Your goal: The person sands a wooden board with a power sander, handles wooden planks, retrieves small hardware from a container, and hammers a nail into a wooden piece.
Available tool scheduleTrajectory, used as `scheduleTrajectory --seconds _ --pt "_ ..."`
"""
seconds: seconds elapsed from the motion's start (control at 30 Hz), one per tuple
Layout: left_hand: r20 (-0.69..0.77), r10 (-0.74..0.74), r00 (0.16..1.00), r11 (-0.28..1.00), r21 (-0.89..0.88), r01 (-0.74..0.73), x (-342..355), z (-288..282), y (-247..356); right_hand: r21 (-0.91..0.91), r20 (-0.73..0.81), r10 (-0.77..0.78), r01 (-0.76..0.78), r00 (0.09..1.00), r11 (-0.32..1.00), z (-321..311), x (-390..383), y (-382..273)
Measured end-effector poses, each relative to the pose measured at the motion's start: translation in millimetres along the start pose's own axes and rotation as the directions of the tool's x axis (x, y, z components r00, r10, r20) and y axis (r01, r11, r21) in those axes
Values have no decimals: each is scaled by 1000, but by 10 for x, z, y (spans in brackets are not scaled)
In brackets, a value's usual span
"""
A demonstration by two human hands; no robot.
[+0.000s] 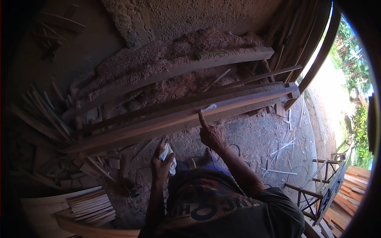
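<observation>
A long plank (246, 100) with a lighter brown face lies across beams in front of me. My right hand (212, 136) has its index finger stretched to a small white patch (211, 107) on the plank, its other fingers curled. Whether the patch is paste or something solid, I cannot tell. Nearer my body, my left hand (161, 160) grips a crumpled white bag or cloth (172, 162) below the plank.
A shaving-covered beam (238, 57) runs behind, below a rough wall (190, 14). Offcuts (41, 111) lean at left. Stacked strips (89, 205) lie lower left. At right stand upright boards (301, 31), a metal frame (321, 194) and a pile of planks (353, 186).
</observation>
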State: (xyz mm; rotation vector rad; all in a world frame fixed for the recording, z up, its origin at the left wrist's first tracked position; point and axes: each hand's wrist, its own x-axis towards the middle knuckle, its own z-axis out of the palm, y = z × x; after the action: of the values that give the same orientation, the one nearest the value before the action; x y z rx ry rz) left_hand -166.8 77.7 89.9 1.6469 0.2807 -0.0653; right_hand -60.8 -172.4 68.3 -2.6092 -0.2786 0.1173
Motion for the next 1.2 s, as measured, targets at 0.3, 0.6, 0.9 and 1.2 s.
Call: scheduleTrajectory --seconds 0.3,0.6,0.9,1.2 --pt "60 76 995 997 -3 -76 -8 -614 75 606 -99 391 -257 915 753 -274 126 323" --pt "109 40 993 998 47 -46 -110 -951 18 862 61 275 -190 960 470 125 130 -311" --pt "102 43 994 998 35 -47 -137 -1119 -52 799 -15 132 -67 991 598 419 228 -793" --pt "6 4 1000 1000 -14 -4 -137 -1052 -74 75 43 -37 34 998 997 505 9 -1075"
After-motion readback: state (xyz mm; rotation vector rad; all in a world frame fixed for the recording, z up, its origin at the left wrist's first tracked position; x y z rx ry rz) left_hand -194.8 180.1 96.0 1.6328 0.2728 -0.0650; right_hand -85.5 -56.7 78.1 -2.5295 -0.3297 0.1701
